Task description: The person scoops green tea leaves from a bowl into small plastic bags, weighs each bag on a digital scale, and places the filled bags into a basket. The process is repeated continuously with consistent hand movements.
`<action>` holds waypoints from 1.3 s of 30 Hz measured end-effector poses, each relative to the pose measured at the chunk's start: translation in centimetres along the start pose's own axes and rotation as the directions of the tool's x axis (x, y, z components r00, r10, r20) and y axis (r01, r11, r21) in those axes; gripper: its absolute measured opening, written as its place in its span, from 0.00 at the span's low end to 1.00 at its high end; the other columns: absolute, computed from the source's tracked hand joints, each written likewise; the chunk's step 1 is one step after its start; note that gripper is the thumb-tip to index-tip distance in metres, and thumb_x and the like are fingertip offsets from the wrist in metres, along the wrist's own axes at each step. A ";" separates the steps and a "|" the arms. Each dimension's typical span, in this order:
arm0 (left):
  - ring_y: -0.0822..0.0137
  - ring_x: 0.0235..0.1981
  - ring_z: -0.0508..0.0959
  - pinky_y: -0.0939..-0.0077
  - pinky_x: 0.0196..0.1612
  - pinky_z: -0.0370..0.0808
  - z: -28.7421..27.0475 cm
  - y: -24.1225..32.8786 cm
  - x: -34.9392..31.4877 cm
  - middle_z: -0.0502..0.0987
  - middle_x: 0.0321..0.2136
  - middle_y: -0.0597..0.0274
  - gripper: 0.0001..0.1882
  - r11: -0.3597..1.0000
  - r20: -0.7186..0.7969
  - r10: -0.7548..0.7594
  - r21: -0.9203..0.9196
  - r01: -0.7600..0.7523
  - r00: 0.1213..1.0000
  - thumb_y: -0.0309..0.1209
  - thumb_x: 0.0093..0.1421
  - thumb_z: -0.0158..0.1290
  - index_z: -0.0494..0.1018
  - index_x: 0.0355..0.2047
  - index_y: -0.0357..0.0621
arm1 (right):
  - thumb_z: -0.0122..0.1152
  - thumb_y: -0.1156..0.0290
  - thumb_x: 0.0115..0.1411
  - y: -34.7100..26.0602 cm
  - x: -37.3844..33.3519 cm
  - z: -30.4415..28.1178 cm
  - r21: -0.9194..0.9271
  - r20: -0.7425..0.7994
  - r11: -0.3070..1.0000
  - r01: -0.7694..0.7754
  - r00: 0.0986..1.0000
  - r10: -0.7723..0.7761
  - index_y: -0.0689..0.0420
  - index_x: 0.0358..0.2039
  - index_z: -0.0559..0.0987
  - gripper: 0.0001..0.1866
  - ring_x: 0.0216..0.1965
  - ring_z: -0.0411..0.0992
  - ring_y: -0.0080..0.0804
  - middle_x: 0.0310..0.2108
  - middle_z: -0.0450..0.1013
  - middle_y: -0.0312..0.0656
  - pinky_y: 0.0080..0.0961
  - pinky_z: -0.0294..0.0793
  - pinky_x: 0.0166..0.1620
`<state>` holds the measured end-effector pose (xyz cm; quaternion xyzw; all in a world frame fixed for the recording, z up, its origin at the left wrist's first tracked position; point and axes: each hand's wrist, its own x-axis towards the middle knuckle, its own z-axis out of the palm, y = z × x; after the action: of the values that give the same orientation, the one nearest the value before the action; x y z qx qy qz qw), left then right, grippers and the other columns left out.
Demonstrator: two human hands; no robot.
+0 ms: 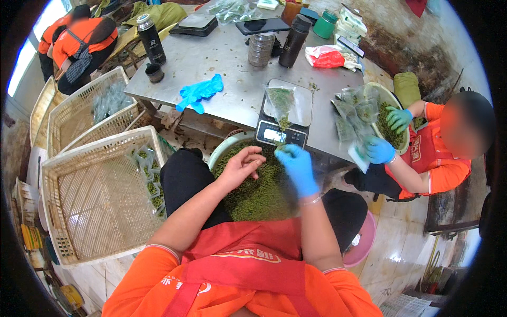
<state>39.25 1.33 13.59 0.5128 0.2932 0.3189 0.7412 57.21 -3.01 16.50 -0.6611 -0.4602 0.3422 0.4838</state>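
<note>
A bowl of small green grains like peppercorns [252, 195] sits between my knees. My bare left hand [242, 168] hovers over the bowl, its fingers loosely curled and apart, with nothing visible in them. Beside it, my right hand [298, 168], in a blue glove, has its fingertips pinched together on a few green grains at the scale's front edge. On the digital scale [302, 112] lies a clear plastic bag [282, 101] part filled with green grains, its narrow end toward my right hand. Some grains lie by the lit display.
A co-worker's gloved hands [390, 134] work at a second bowl and filled bags on the right. White plastic crates [63, 211] stand left. The metal table [227, 63] bears a blue glove [199, 94], flasks [296, 41] and another scale [194, 24]. A pink basin [364, 245] sits low right.
</note>
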 end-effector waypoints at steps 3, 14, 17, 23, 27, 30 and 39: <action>0.74 0.26 0.74 0.79 0.30 0.74 0.9 0.8 -0.1 0.76 0.36 0.57 0.19 0.995 0.030 -0.020 -0.099 0.023 0.999 0.28 0.59 0.49 0.61 0.50 0.38 | 0.62 0.69 0.52 -3.2 -2.7 0.1 0.032 0.109 0.983 -0.181 0.978 0.177 0.61 0.30 0.77 0.09 0.22 0.64 0.15 0.21 0.71 0.31 0.15 0.64 0.24; 0.75 0.26 0.74 0.80 0.29 0.75 -0.5 -0.1 0.1 0.76 0.29 0.59 0.10 0.991 0.063 -0.093 0.106 0.086 0.994 0.29 0.60 0.48 0.68 0.39 0.35 | 0.55 0.72 0.56 -2.9 3.3 0.4 0.423 -0.094 0.906 -0.030 0.993 0.077 0.64 0.51 0.67 0.22 0.15 0.63 0.16 0.22 0.69 0.35 0.14 0.62 0.18; 0.74 0.29 0.75 0.80 0.30 0.75 -0.6 -0.7 -0.3 0.76 0.30 0.60 0.10 0.979 0.056 -0.101 0.182 0.090 0.993 0.27 0.58 0.49 0.68 0.40 0.35 | 0.52 0.76 0.57 -2.4 1.4 0.9 0.310 -0.128 0.950 0.043 0.992 -0.003 0.60 0.55 0.64 0.24 0.17 0.62 0.14 0.25 0.67 0.34 0.13 0.62 0.19; 0.73 0.30 0.75 0.80 0.30 0.75 -0.3 -0.5 -0.2 0.76 0.29 0.60 0.11 0.968 0.070 -0.122 0.227 0.103 0.990 0.27 0.58 0.50 0.69 0.40 0.35 | 0.51 0.78 0.54 -0.3 0.4 1.0 -0.316 -0.187 0.844 0.433 0.844 -0.503 0.58 0.46 0.73 0.17 0.42 0.72 0.41 0.42 0.71 0.47 0.28 0.70 0.45; 0.74 0.29 0.75 0.80 0.30 0.75 -0.3 -0.6 -0.1 0.76 0.30 0.60 0.11 0.969 0.053 -0.129 0.219 0.114 0.990 0.28 0.58 0.50 0.69 0.40 0.35 | 0.45 0.76 0.55 -2.6 1.5 1.4 -0.440 -0.109 0.843 0.309 0.914 -0.392 0.58 0.48 0.71 0.19 0.50 0.67 0.46 0.51 0.65 0.52 0.33 0.65 0.52; 0.74 0.28 0.75 0.80 0.30 0.74 -0.1 -0.4 -0.2 0.76 0.30 0.60 0.11 0.961 0.056 -0.118 0.258 0.100 0.991 0.28 0.58 0.50 0.69 0.40 0.36 | 0.47 0.74 0.53 -2.7 4.2 0.8 -0.535 -0.034 0.820 0.204 0.964 -0.262 0.56 0.51 0.69 0.22 0.51 0.66 0.47 0.51 0.65 0.51 0.33 0.65 0.52; 0.66 0.20 0.76 0.73 0.25 0.73 -0.2 0.1 -0.5 0.76 0.20 0.61 0.19 0.645 0.091 0.226 0.732 -0.218 0.970 0.32 0.56 0.49 0.66 0.48 0.47 | 0.57 0.66 0.53 0.1 -0.7 -0.8 -0.195 -0.243 0.969 0.148 0.950 -0.194 0.56 0.43 0.73 0.17 0.32 0.73 0.38 0.36 0.73 0.46 0.30 0.72 0.37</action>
<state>38.78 1.05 13.67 0.7983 0.3350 0.2640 0.4251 57.74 -3.95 16.66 -0.6975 -0.4768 0.1674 0.5081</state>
